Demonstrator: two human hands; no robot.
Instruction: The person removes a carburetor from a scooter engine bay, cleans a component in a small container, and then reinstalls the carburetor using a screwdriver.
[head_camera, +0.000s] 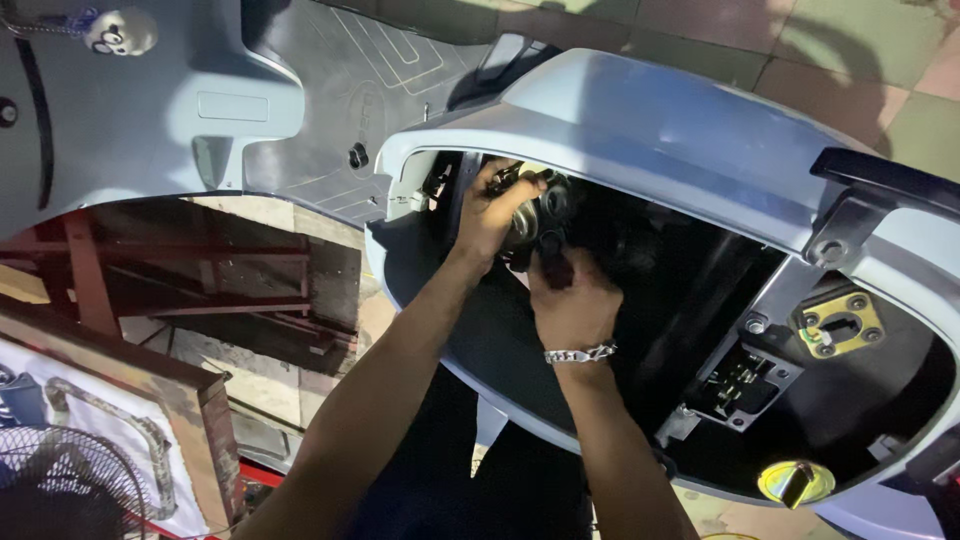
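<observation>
while we lean over the open scooter body (640, 130), left hand (492, 215) and right hand (572, 300) clasp a rigid, probably heavy metal engine part (535, 215), fingers closed around its rim at frame centre.

fan (60, 490), skull keychain (120, 32), brass cap (795, 483)
</observation>
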